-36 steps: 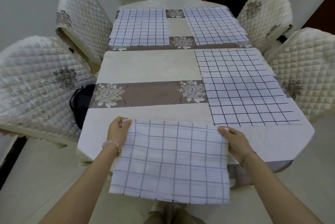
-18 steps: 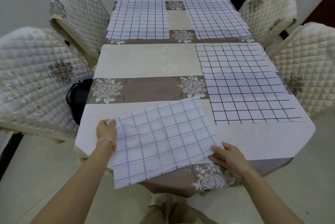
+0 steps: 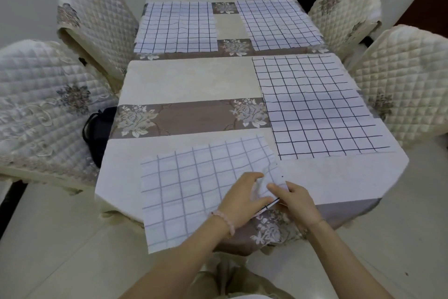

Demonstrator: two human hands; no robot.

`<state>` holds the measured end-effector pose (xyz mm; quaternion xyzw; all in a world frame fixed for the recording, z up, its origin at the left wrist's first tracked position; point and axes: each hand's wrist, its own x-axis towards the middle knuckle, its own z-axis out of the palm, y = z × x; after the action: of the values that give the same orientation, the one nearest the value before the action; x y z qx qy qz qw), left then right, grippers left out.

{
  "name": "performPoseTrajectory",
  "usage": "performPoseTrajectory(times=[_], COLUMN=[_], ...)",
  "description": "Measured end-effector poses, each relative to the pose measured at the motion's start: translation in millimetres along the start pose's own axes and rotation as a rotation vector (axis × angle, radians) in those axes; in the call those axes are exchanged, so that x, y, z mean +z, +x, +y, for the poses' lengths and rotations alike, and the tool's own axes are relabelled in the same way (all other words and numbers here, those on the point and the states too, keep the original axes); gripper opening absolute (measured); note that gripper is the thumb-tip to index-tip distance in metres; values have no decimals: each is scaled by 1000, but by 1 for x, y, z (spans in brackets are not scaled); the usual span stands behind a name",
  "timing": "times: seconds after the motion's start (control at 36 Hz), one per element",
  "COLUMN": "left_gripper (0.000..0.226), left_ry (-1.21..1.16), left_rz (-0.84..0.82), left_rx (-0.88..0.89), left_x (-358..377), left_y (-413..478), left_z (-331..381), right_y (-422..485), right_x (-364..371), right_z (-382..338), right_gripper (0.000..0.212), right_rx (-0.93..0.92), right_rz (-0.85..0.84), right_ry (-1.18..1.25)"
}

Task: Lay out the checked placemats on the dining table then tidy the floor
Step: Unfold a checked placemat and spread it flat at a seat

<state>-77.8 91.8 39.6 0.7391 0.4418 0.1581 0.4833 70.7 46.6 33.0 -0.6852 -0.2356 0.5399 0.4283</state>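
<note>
At table's (image 3: 189, 80) near edge | left hand (image 3: 242, 198), right hand (image 3: 297, 203) pinch placemat (image 3: 189, 184) | chairs (image 3: 36, 104) flank

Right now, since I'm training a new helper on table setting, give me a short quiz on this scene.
1. True or false: the near placemat lies flat and wholly on the table.
2. Where do the left hand and right hand hold it? A: its right corner. B: its left edge. C: its far edge.
3. Fill in: the black bag sits by the table's ___ side.
Key: 1 false, it lies askew and overhangs the near edge. 2 A. 3 left.
</note>
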Motion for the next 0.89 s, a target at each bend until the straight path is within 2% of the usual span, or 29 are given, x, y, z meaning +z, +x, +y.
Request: performPoseTrajectory(times=[0.06,0.17,0.28,0.42,0.47,0.58,0.64,0.78,0.89], left_gripper=[57,47,42,17,11,6,2,33,32], left_ry=[-49,-125,-86,-296,-315,-384,-385,-308,-281], left_rz=[-24,-21,-21,46,92,238,297,437,541], left_rx=[-18,17,33,-101,-133,-192,-203,-262,-308], left_x=[9,13,11,0,-5,-23,-36,-83,-124], left_y=[-1,-3,-2,1,3,8,10,17,24], left_z=[6,9,3,-5,-9,-19,-28,-57,-71], right_y=[-6,-12,-16,-19,-19,-16,-14,3,22], right_x=[1,-2,-5,-10,-13,-21,-25,-33,-40], right_z=[-2,-1,1,3,1,-2,-4,-5,-11], right_gripper=[12,18,27,14,10,20,15,10,11], right_rx=[-24,-38,-35,-37,-33,-38,-33,39,39], right_rz=[-18,-11,9,-26,-30,-42,-30,65,110], right_ry=[8,57,113,112,93,58,72,154,157])
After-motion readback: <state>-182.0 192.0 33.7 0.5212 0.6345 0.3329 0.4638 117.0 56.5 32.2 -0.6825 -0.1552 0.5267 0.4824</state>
